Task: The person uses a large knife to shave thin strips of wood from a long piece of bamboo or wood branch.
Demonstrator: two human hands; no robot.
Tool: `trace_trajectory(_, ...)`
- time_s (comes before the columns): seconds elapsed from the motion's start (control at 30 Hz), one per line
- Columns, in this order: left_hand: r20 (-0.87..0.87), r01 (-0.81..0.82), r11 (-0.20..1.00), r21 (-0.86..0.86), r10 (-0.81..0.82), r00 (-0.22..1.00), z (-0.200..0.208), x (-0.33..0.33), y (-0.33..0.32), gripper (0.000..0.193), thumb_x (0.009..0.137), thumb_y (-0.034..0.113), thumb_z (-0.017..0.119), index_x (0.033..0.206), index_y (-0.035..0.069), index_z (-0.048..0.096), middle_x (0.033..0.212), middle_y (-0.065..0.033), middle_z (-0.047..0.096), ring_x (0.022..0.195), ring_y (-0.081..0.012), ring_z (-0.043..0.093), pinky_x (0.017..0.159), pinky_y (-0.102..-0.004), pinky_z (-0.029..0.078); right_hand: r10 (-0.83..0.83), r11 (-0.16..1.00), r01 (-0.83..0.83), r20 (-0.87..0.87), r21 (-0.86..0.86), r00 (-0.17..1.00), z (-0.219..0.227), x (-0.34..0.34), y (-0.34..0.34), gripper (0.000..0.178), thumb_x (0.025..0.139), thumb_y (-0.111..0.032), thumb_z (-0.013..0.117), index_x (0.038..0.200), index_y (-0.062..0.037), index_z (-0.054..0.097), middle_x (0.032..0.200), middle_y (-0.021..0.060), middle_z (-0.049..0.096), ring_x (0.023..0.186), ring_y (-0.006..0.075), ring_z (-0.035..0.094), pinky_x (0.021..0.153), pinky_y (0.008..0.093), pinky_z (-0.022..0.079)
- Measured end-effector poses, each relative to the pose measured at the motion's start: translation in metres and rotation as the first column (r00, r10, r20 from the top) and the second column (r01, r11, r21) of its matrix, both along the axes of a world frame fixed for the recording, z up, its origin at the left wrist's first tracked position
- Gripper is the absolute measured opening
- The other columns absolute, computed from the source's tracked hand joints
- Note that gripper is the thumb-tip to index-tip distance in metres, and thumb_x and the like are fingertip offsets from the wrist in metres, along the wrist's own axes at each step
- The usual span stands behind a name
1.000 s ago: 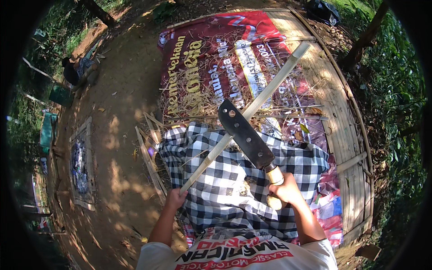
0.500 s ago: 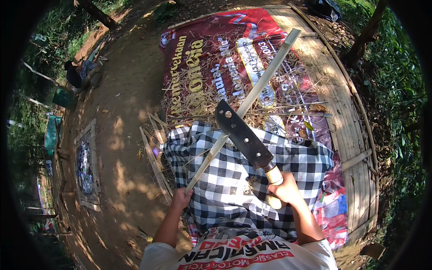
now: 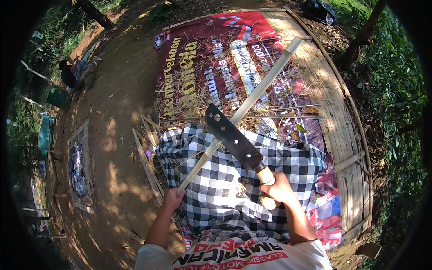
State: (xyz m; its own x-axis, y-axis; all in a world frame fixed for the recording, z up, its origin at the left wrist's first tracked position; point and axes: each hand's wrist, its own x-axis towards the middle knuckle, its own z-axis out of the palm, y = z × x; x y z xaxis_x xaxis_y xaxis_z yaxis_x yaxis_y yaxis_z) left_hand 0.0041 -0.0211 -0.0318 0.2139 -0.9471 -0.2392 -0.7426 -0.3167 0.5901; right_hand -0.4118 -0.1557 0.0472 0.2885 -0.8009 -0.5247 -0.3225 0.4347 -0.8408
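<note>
My left hand (image 3: 173,198) is closed round the near end of a long pale bamboo strip (image 3: 261,87), which slants away from me to the upper right. In my right hand (image 3: 278,189) is the light wooden handle of a broad dark machete (image 3: 237,143) with several round holes in its blade. The blade points up and left and crosses over the strip near its middle; whether it touches the strip I cannot tell. Beneath both, a black-and-white checked cloth (image 3: 252,184) lies over my lap.
A red printed banner (image 3: 202,49) strewn with thin shavings covers a bamboo platform (image 3: 344,135). Split bamboo pieces (image 3: 148,166) lie left of the cloth. A framed patch (image 3: 81,166) is set in the dirt ground. A person (image 3: 74,74) crouches at the far left.
The scene has shifted slightly left in view. My grip on the strip and the machete is the same, and the blade still crosses the strip at nearly the same place.
</note>
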Motion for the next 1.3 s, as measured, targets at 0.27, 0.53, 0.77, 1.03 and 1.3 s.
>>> trace_trajectory(0.27,0.051,0.015,1.000,0.015,-0.016,0.999,0.000,-0.008,-0.017,0.044,0.084,0.041,0.064,0.072,-0.001,0.061,0.064,-0.0244,0.058,0.066,-0.0446,0.060,0.055,-0.0471,0.046,-0.082,0.991,0.074,-0.072,-0.112,0.994,0.014,0.010,-0.005,0.016,0.068,-0.007,0.065,0.080,0.0036,0.061,0.069,0.0114,0.065,0.061,0.0163,0.063,0.058,0.0315,0.050)
trace_trajectory(0.53,0.060,0.026,1.000,-0.003,-0.026,0.998,0.006,-0.009,-0.018,0.045,0.085,0.042,0.063,0.071,0.000,0.061,0.062,-0.0231,0.058,0.064,-0.0438,0.060,0.055,-0.0466,0.046,-0.094,0.996,0.093,0.097,0.017,0.991,0.018,-0.005,-0.001,0.013,0.068,-0.005,0.066,0.076,0.0035,0.060,0.067,0.0074,0.062,0.059,0.0144,0.060,0.056,0.0305,0.049)
trace_trajectory(0.77,0.101,0.054,0.998,-0.032,-0.050,0.994,0.001,-0.004,-0.020,0.047,0.084,0.044,0.063,0.070,0.000,0.061,0.064,-0.0230,0.058,0.066,-0.0435,0.060,0.057,-0.0460,0.047,-0.047,0.999,0.047,-0.017,-0.018,0.999,0.002,0.007,0.007,0.020,0.068,-0.008,0.067,0.082,0.0051,0.060,0.069,0.0109,0.064,0.060,0.0181,0.062,0.057,0.0331,0.049)
trace_trajectory(1.03,0.046,0.051,0.997,-0.052,-0.049,0.998,0.010,-0.012,-0.028,0.054,0.084,0.050,0.061,0.067,-0.001,0.059,0.063,-0.0241,0.057,0.066,-0.0444,0.059,0.056,-0.0463,0.046,-0.088,0.993,0.068,0.225,0.098,0.970,0.008,0.001,0.018,0.011,0.069,0.001,0.064,0.079,0.0044,0.060,0.065,0.0061,0.062,0.056,0.0121,0.060,0.053,0.0276,0.049)
trace_trajectory(1.3,0.056,0.054,0.990,-0.127,-0.048,0.997,0.007,-0.015,-0.031,0.054,0.083,0.048,0.062,0.067,-0.004,0.061,0.059,-0.0247,0.056,0.061,-0.0439,0.059,0.054,-0.0463,0.046,-0.283,0.959,0.268,0.337,0.090,0.898,0.011,-0.005,0.018,0.011,0.072,0.001,0.059,0.082,0.0039,0.054,0.068,0.0098,0.059,0.057,0.0201,0.061,0.056,0.0336,0.053)
